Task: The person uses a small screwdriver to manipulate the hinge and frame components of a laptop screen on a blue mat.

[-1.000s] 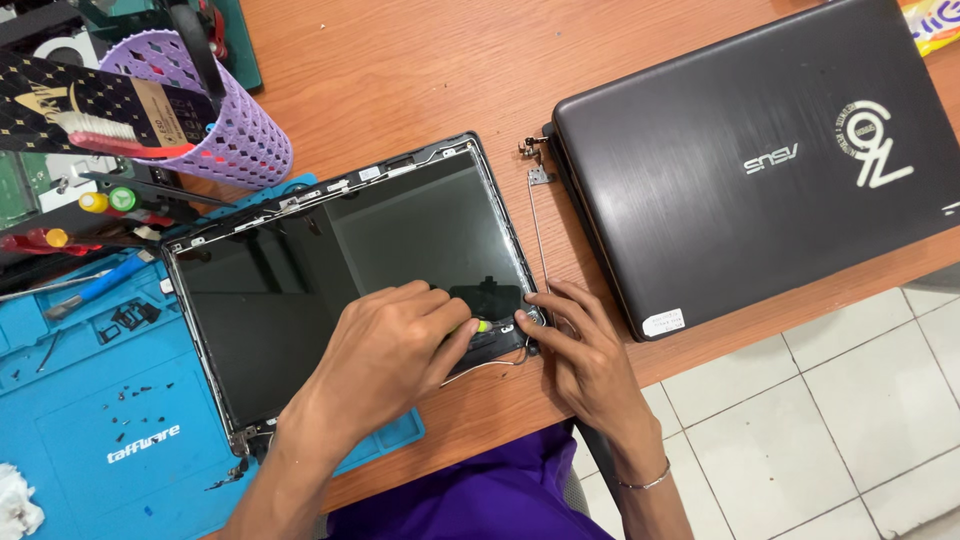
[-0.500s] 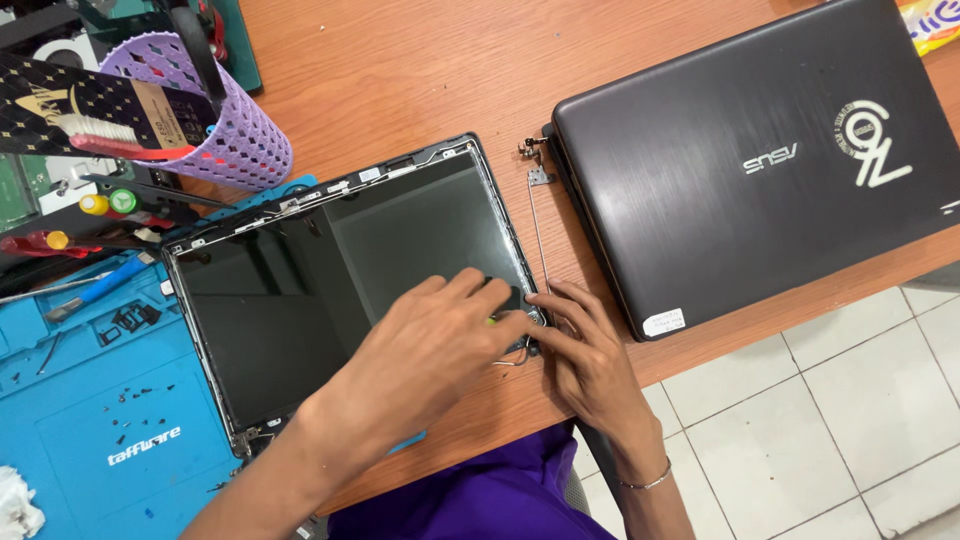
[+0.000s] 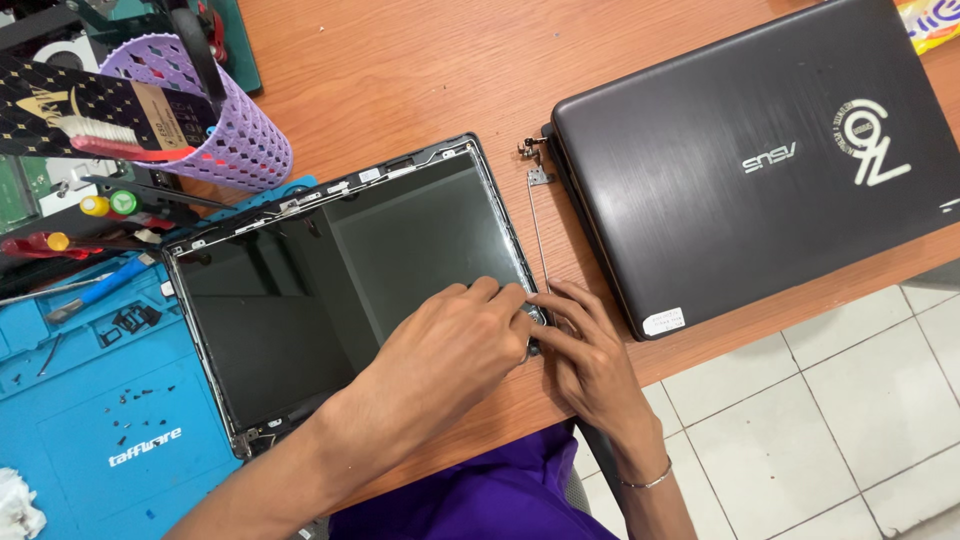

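Black laptop screen panel [image 3: 330,300] lies flat in its lid frame, half on the blue work mat [image 3: 80,440] and half on the wooden table [image 3: 420,70], with both hands at its lower right corner. Left hand [image 3: 455,345] rests palm-down on the glass, fingers loosely curled with tips at the corner; right hand [image 3: 590,355] pinches the frame edge there, next to the thin metal hinge bracket [image 3: 537,235], though what it grips is hidden. Closed dark laptop [image 3: 740,160] sits just right of the bracket; purple mesh basket [image 3: 215,120] top left.
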